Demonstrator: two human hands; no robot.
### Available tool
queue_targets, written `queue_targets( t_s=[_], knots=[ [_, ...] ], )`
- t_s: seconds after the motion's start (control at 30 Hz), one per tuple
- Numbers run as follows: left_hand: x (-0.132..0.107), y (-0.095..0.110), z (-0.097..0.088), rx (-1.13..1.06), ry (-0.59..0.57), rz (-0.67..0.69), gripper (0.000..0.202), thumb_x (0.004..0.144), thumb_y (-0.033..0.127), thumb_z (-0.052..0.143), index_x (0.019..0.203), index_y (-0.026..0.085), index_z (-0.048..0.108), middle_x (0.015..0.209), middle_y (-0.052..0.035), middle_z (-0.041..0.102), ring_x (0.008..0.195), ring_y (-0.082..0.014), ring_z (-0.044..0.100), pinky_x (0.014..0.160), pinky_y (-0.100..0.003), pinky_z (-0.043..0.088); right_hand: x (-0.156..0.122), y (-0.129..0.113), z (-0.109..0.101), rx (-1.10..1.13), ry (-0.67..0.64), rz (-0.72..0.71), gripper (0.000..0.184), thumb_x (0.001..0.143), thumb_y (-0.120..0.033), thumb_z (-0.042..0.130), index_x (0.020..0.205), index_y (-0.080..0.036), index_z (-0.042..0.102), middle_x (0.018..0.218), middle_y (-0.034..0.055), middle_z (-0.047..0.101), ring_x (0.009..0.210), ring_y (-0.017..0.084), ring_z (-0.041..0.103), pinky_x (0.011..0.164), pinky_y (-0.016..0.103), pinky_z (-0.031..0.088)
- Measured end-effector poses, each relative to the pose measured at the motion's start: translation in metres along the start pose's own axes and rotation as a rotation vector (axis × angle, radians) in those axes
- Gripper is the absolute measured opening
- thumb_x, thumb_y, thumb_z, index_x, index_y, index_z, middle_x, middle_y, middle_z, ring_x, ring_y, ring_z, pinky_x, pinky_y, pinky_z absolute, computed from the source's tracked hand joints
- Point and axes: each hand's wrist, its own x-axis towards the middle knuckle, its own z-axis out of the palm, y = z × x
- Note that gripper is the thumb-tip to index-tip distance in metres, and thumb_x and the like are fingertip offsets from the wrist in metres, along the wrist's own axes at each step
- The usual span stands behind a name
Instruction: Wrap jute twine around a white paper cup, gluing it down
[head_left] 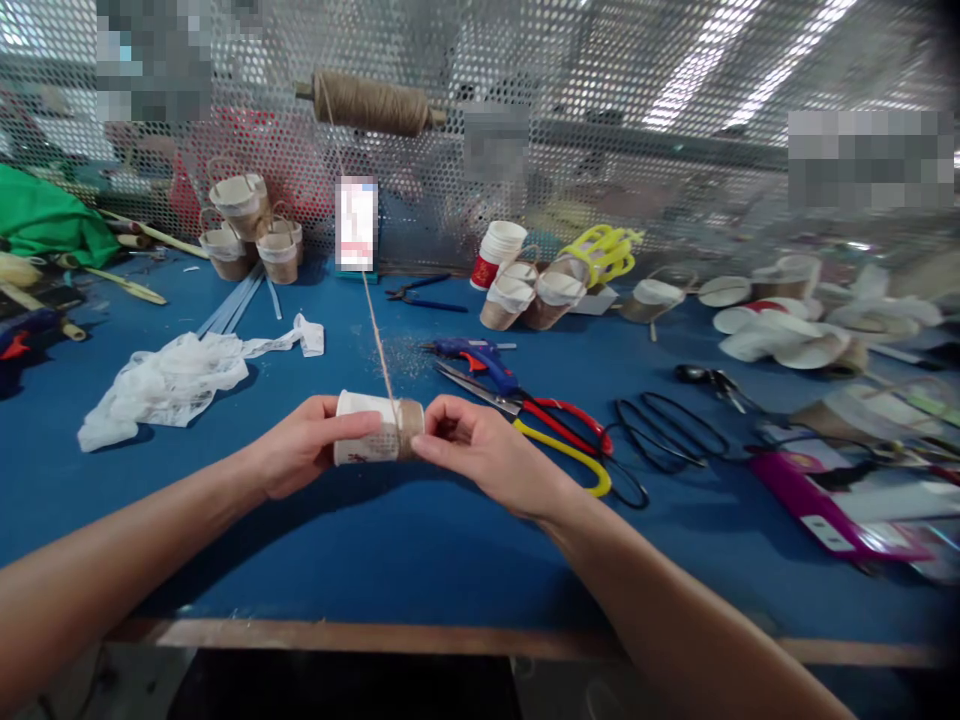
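Note:
A white paper cup (367, 447) lies sideways between my hands, above the blue table. My left hand (304, 445) is closed around its rim end, with the thumb along the side. At the base end, my right hand (469, 445) has its fingers curled against the cup and the twine. Brown twine (409, 428) is wound in a band round that end. From the band a taut strand (379, 345) runs up toward a twine spool (371, 103) mounted on the perforated metal screen. The right fingertips are partly hidden behind the cup.
Scissors (559, 425) with red and yellow handles and a blue glue gun (476, 360) lie right of the cup. White lace (172, 385) is heaped at left. Twine-covered cups (279, 255) stand at the back, near a phone (356, 225). Black cable (667, 430) coils at right.

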Motion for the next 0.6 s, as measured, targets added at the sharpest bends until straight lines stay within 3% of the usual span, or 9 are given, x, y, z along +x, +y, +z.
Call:
queue_targets(
  t_s=[0.1, 0.2, 0.27, 0.37, 0.47, 0.6],
  knots=[
    [0.003, -0.002, 0.002, -0.129, 0.06, -0.034, 0.021, 0.063, 0.026, 0.07, 0.079, 0.012, 0.068, 0.072, -0.0043, 0.07, 0.064, -0.0115, 0.061, 0.065, -0.022, 0.045, 0.006, -0.012, -0.008, -0.218, 0.021, -0.043, 0.019, 0.075, -0.033, 0.056, 0.073, -0.015, 0.053, 0.066, -0.0017, 0.051, 0.059, 0.008, 0.044, 0.056, 0.024, 0.037],
    [0.004, -0.005, 0.002, -0.08, 0.038, 0.044, 0.02, 0.064, 0.024, 0.07, 0.08, 0.011, 0.068, 0.074, -0.0046, 0.071, 0.067, -0.0121, 0.062, 0.07, -0.024, 0.046, 0.024, -0.034, -0.017, -0.328, 0.191, -0.119, 0.026, 0.077, -0.039, 0.053, 0.08, -0.013, 0.056, 0.068, 0.0012, 0.055, 0.059, 0.009, 0.047, 0.054, 0.024, 0.038],
    [0.003, -0.007, 0.001, -0.014, 0.014, 0.086, 0.018, 0.065, 0.023, 0.069, 0.08, 0.012, 0.068, 0.077, -0.0044, 0.071, 0.069, -0.0121, 0.062, 0.073, -0.024, 0.046, 0.043, -0.049, -0.02, -0.343, 0.234, -0.17, 0.027, 0.078, -0.039, 0.052, 0.08, -0.013, 0.057, 0.059, -0.0007, 0.052, 0.05, 0.008, 0.045, 0.046, 0.022, 0.035],
    [0.002, -0.008, -0.001, 0.094, -0.001, 0.117, 0.019, 0.066, 0.023, 0.069, 0.082, 0.014, 0.068, 0.083, -0.0054, 0.071, 0.074, -0.0144, 0.063, 0.076, -0.027, 0.046, 0.081, -0.066, -0.02, -0.277, 0.116, -0.15, 0.03, 0.081, -0.039, 0.049, 0.071, -0.012, 0.057, 0.048, -0.0031, 0.044, 0.039, 0.005, 0.037, 0.037, 0.02, 0.029],
    [0.002, -0.008, 0.0, 0.163, -0.018, 0.111, 0.02, 0.066, 0.023, 0.068, 0.084, 0.014, 0.068, 0.085, -0.0054, 0.071, 0.076, -0.0163, 0.064, 0.078, -0.03, 0.047, 0.117, -0.076, -0.018, -0.147, 0.052, -0.152, 0.03, 0.082, -0.036, 0.05, 0.066, -0.011, 0.054, 0.059, 0.0021, 0.053, 0.038, 0.003, 0.036, 0.033, 0.019, 0.025],
    [0.003, -0.008, 0.0, 0.179, -0.042, 0.077, 0.02, 0.066, 0.024, 0.068, 0.083, 0.014, 0.067, 0.084, -0.0042, 0.071, 0.076, -0.0156, 0.063, 0.077, -0.028, 0.046, 0.145, -0.088, -0.02, 0.0, 0.076, -0.184, 0.019, 0.086, -0.022, 0.045, 0.07, -0.012, 0.051, 0.063, 0.0005, 0.054, 0.038, 0.001, 0.035, 0.031, 0.016, 0.022]
  ],
)
